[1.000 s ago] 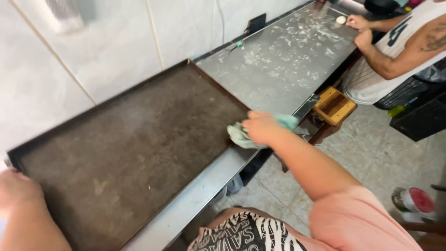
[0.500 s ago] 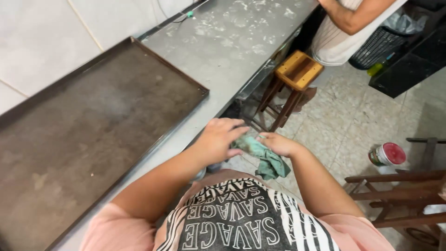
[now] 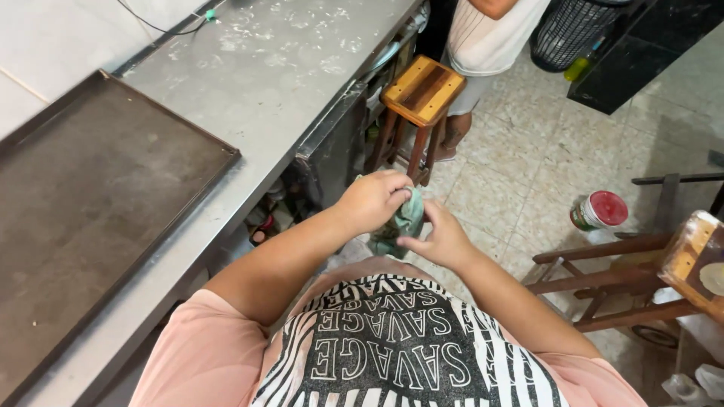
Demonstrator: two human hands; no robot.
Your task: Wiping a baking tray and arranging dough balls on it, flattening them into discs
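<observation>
Both hands now off the large dark flat metal tray (image 3: 98, 226): left hand (image 3: 375, 200) and right hand (image 3: 440, 240) bunch the crumpled green cloth (image 3: 400, 224) at the waist, right of the steel counter (image 3: 294, 83); wiping paused.

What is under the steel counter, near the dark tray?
Under the steel counter, a shelf holds a few small containers, one with a red part. The counter edge and the left arm cover the rest, so nothing more is clear.

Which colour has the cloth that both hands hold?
The cloth is pale green; the head view shows it between the left hand and right hand.
</observation>
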